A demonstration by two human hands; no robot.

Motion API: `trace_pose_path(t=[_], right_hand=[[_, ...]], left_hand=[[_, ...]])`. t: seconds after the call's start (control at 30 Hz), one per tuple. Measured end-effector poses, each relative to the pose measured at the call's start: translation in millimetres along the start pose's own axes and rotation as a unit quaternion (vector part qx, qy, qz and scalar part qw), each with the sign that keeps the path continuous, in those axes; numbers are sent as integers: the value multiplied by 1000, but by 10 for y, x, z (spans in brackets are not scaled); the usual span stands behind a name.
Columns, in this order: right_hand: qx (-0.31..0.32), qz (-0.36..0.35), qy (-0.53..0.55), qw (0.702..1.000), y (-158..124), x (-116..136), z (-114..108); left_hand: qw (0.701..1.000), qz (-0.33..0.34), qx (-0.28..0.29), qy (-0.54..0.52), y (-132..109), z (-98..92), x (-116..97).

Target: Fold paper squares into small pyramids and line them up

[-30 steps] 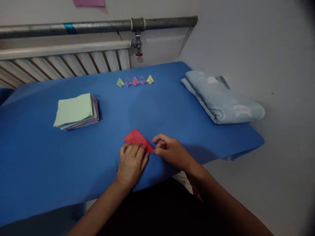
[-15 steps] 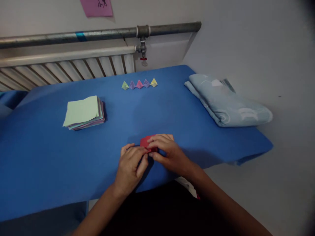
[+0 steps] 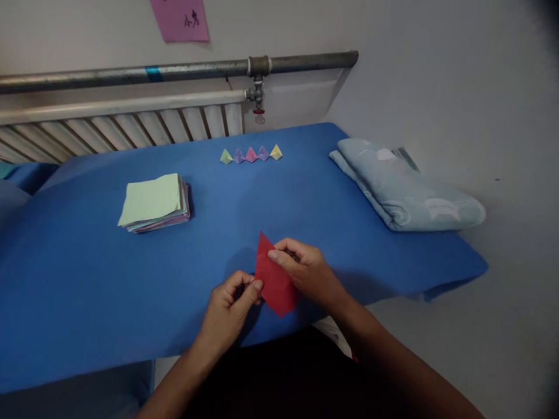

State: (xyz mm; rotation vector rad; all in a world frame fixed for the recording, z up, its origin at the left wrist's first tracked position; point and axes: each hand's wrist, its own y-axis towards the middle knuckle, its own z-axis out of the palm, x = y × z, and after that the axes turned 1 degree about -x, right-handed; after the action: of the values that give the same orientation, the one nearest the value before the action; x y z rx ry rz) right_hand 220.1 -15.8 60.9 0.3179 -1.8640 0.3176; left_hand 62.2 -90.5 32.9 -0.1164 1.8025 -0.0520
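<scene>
In the head view, the left hand (image 3: 233, 302) and the right hand (image 3: 313, 272) both pinch the pointed, folded red paper (image 3: 276, 285) over the blue cloth-covered bench (image 3: 109, 297). It seems best to hold it softly and line up its sides before pressing flat

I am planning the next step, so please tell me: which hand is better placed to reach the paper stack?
Probably the left hand: it is nearer the paper stack. The right hand is farther away, and both hold the red paper.
</scene>
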Motion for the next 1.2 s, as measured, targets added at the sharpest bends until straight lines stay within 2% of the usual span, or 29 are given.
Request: trace_pose_path(t=[0.1, 0.17, 0.23, 0.27, 0.33, 0.43, 0.5, 0.57, 0.73, 0.83, 1.0, 1.1, 1.2], right_hand=[[52, 18, -29, 998, 117, -83, 33], [90, 28, -52, 994, 210, -155, 58], [120, 29, -87, 989, 294, -209, 93], [133, 28, -103, 985, 330, -224, 116], [163, 29, -142, 976, 384, -222, 169], [196, 18, -224, 955, 425, -168, 233], [188, -4, -261, 947, 424, -135, 229], [171, -14, -257, 951, 394, -128, 171], [167, 67, -170, 969, 203, -223, -124], [163, 77, -125, 976, 57, -283, -264], [174, 22, -114, 978, -99, -337, -355], [181, -17, -102, 978, -142, -376, -386], [177, -78, -139, 971, -170, -410, -406]], left_hand=[[996, -3, 10, 86, -5, -62, 47], [982, 32, -42, 179, -6, -126, 67], [956, 105, -110, 250, -2, -184, 82], [943, 147, -125, 271, 3, -203, 91], [922, 220, -97, 303, 18, -213, 121], [896, 270, -12, 353, 48, -173, 184], [881, 279, 12, 381, 66, -135, 218], [873, 284, 11, 397, 78, -107, 233], [870, 287, 1, 401, 84, -80, 224], [865, 291, -3, 408, 80, -65, 223], [852, 313, -1, 420, 33, -28, 200], [856, 305, 10, 418, -17, -18, 165], [859, 295, 20, 418, -55, -17, 146]])
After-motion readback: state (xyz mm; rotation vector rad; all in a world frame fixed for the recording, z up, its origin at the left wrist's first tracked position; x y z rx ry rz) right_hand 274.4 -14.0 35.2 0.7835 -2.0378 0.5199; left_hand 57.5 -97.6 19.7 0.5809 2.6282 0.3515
